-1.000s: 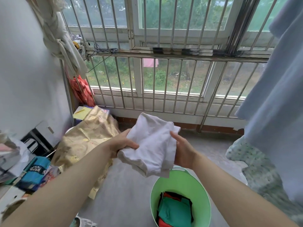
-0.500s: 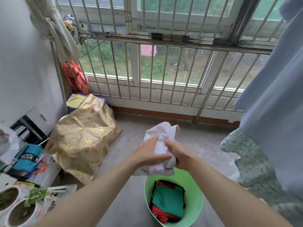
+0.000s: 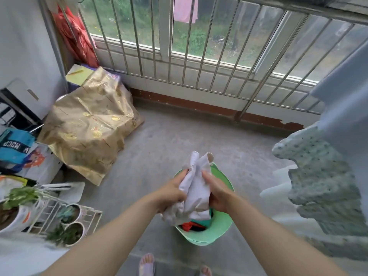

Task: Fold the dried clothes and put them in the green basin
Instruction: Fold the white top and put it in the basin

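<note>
White garment (image 3: 196, 188), bundled, just above the green basin (image 3: 201, 239). The left hand (image 3: 171, 193) and right hand (image 3: 216, 193) pinch it from either side, each grip closed on cloth; we judge it light and limp, best held at the folds.

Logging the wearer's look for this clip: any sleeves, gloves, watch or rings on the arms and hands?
Left hand and right hand are bare: no gloves, no rings showing. Left forearm and right forearm are bare as well, with no sleeve, watch or bracelet down to the frame's edge.
</note>
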`<state>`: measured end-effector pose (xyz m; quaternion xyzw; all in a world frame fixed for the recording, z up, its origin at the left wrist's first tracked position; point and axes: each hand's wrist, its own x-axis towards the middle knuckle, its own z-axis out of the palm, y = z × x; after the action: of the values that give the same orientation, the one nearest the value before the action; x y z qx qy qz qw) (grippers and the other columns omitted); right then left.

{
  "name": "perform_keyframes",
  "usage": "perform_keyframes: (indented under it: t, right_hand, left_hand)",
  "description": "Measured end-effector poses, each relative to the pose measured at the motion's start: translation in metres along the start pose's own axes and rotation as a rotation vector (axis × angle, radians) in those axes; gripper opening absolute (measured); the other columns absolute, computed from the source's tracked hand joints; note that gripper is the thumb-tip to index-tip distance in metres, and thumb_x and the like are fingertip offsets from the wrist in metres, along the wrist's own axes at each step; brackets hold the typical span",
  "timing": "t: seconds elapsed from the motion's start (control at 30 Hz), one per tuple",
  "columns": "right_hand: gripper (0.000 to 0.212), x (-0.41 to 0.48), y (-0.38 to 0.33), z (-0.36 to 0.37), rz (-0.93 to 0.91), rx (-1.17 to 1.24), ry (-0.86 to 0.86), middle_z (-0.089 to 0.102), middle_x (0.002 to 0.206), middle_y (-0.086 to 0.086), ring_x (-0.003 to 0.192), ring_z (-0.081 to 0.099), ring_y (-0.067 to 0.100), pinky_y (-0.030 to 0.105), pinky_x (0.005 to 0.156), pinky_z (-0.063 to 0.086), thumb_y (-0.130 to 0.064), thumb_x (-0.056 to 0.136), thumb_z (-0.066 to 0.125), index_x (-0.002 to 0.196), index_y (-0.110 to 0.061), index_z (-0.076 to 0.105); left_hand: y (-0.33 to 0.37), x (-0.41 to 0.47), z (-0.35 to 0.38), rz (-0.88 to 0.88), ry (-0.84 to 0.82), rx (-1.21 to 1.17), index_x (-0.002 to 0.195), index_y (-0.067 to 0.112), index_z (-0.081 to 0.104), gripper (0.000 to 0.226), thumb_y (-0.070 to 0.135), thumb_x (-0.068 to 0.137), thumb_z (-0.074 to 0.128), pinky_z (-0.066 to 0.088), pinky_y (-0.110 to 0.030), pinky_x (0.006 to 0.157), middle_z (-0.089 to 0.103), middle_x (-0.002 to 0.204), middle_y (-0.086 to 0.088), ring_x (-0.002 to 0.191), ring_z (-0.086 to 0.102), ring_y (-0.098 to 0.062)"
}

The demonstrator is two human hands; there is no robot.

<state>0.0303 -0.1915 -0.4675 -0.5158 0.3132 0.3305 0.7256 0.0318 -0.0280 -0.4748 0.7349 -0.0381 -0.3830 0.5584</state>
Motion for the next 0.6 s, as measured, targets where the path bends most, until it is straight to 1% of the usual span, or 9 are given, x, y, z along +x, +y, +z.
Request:
perform_keyframes:
  t: [0.07, 0.13, 0.17, 0.23, 0.3, 0.37, 0.47, 0.53, 0.6]
  right_hand:
    - [0.043, 0.013, 0.008, -0.011, 0.029, 0.013, 0.045, 0.066, 0.108, 0.017, 0.098, 0.063, 0.028, 0.037, 0.077, 0.051, -0.041, 0.102, 0.033, 0.115, -0.007, 0.057]
    - [0.044, 0.027, 0.018, -0.023, 0.041, 0.039, 0.067, 0.064, 0.115, 0.018, 0.104, 0.061, 0.029, 0.036, 0.077, 0.050, -0.038, 0.103, 0.032, 0.123, -0.006, 0.054]
    - [0.043, 0.035, 0.023, -0.030, 0.042, 0.058, 0.075, 0.064, 0.115, 0.018, 0.106, 0.060, 0.030, 0.036, 0.078, 0.049, -0.035, 0.103, 0.031, 0.126, -0.005, 0.052]
    - [0.041, 0.052, 0.036, -0.040, 0.044, 0.080, 0.070, 0.065, 0.111, 0.016, 0.104, 0.060, 0.030, 0.037, 0.079, 0.050, -0.031, 0.103, 0.032, 0.130, -0.006, 0.050]
    - [0.042, 0.068, 0.047, -0.044, 0.055, 0.079, 0.068, 0.068, 0.109, 0.016, 0.100, 0.064, 0.029, 0.038, 0.077, 0.053, -0.032, 0.103, 0.034, 0.132, -0.007, 0.050]
    - [0.051, 0.087, 0.058, -0.045, 0.086, 0.048, 0.053, 0.069, 0.110, 0.018, 0.100, 0.068, 0.028, 0.037, 0.078, 0.055, -0.045, 0.099, 0.039, 0.128, -0.006, 0.055]
    - [0.079, 0.105, 0.072, -0.044, 0.193, 0.034, -0.003, 0.068, 0.114, 0.018, 0.108, 0.065, 0.029, 0.041, 0.098, 0.048, -0.072, 0.083, 0.044, 0.124, -0.007, 0.059]
    - [0.073, 0.117, 0.082, -0.050, 0.198, 0.014, -0.018, 0.068, 0.116, 0.014, 0.108, 0.065, 0.027, 0.042, 0.097, 0.048, -0.070, 0.081, 0.051, 0.127, -0.013, 0.055]
    - [0.053, 0.130, 0.093, -0.057, 0.132, -0.044, 0.015, 0.067, 0.117, 0.010, 0.104, 0.067, 0.026, 0.040, 0.087, 0.053, -0.052, 0.091, 0.053, 0.133, -0.021, 0.046]
  left_hand:
    - [-0.009, 0.007, 0.007, -0.028, 0.113, -0.166, 0.133, 0.042, 0.043, 0.083, -0.012, 0.071, 0.034, 0.053, -0.022, 0.081, 0.060, 0.122, 0.011, 0.105, 0.060, -0.008]
    - [-0.022, 0.019, 0.016, -0.049, 0.231, -0.233, 0.126, 0.035, 0.053, 0.073, -0.006, 0.068, 0.036, 0.053, -0.019, 0.075, 0.066, 0.108, 0.010, 0.094, 0.063, -0.007]
    - [-0.030, 0.025, 0.021, -0.049, 0.266, -0.265, 0.123, 0.035, 0.054, 0.069, 0.001, 0.065, 0.037, 0.053, -0.018, 0.076, 0.066, 0.108, 0.009, 0.096, 0.062, -0.006]
    - [-0.049, 0.038, 0.033, -0.015, 0.287, -0.234, 0.130, 0.038, 0.048, 0.070, 0.004, 0.070, 0.037, 0.050, -0.023, 0.091, 0.059, 0.123, 0.011, 0.108, 0.056, -0.003]
    - [-0.064, 0.049, 0.046, 0.019, 0.272, -0.124, 0.144, 0.033, 0.034, 0.073, -0.004, 0.081, 0.036, 0.034, -0.021, 0.104, 0.041, 0.137, 0.019, 0.123, 0.041, 0.001]
    - [-0.076, 0.060, 0.061, 0.022, 0.258, 0.026, 0.149, 0.026, 0.025, 0.074, -0.005, 0.084, 0.040, 0.021, -0.011, 0.100, 0.031, 0.135, 0.020, 0.124, 0.029, 0.003]
    - [-0.097, 0.074, 0.079, 0.018, 0.218, 0.138, 0.153, 0.022, 0.009, 0.084, 0.003, 0.077, 0.041, 0.014, -0.017, 0.112, 0.015, 0.156, 0.013, 0.142, 0.016, -0.004]
    - [-0.111, 0.083, 0.086, 0.036, 0.224, 0.141, 0.153, 0.021, 0.010, 0.082, 0.002, 0.078, 0.038, 0.016, -0.022, 0.116, 0.016, 0.156, 0.012, 0.142, 0.018, -0.005]
    - [-0.118, 0.090, 0.091, 0.055, 0.206, 0.089, 0.150, 0.020, 0.022, 0.075, 0.010, 0.076, 0.034, 0.026, -0.027, 0.113, 0.031, 0.150, 0.009, 0.136, 0.030, -0.008]
